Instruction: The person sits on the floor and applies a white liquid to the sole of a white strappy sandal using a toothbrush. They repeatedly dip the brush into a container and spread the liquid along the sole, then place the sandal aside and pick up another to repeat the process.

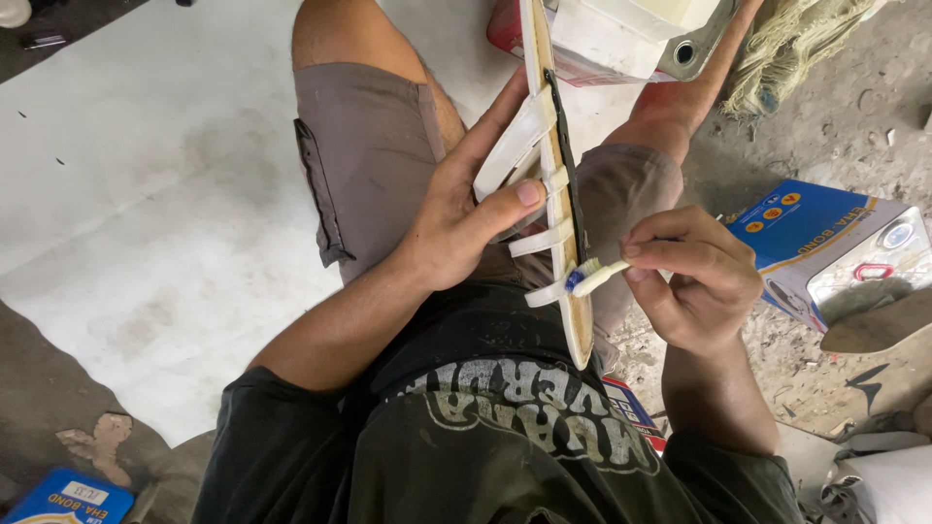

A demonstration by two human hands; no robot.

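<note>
Underneath, dusty grey concrete floor (854, 107).

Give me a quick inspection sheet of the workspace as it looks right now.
Surface: pale sheet spread over a dusty concrete floor.
Job's things: sandal with white straps, held on edge over the lap; toothbrush with its head on the sandal's edge.
Clutter: open blue box on the right; blue tin at lower left; red and white can at the top; frayed rope bundle.
Hands: left hand grips the sandal by the straps; right hand pinches the toothbrush.
Cables: nothing seen.
Surroundings: person seated, in grey shorts and a dark shirt.
</note>
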